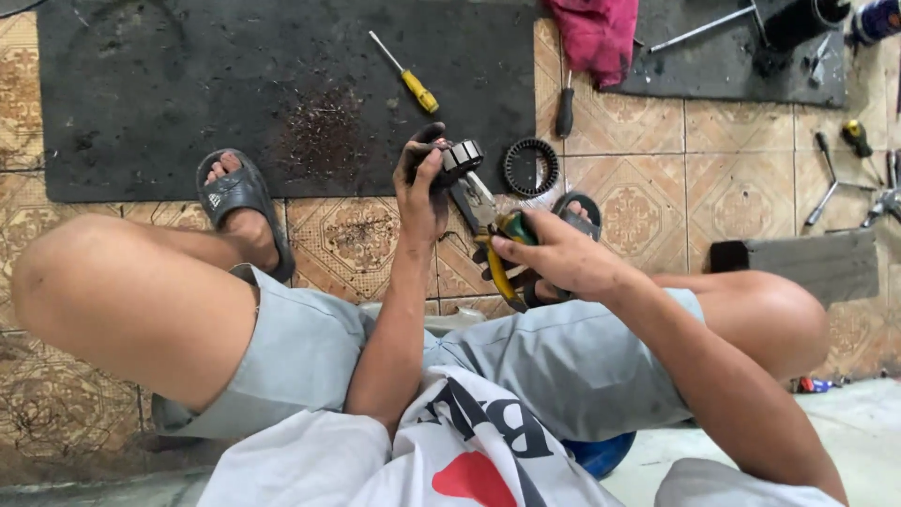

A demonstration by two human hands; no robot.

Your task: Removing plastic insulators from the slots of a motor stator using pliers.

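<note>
Tiled floor, left hand [419, 192] grip closed on stator [460, 158], right hand [560, 253] clasping pliers [493, 235] (yellow-handled).

repair workshop floor: screwdriver [404, 73], wrench [828, 180], black mat [188, 84].

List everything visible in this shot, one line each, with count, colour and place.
round metal part: one, dark, gripped in the left hand
pliers: one, yellow-green handles, in the right hand, jaws at the part
ring-shaped part: one, black, on the tiled floor
yellow-handled screwdriver: one, on the black mat
black-handled screwdriver: one, at the mat edge
black mat: one, upper left floor
red cloth: one, top centre
wooden block: one, grey, right
sandals: two, dark grey, on the feet
left hand: greasy, centre
right hand: centre right
</note>
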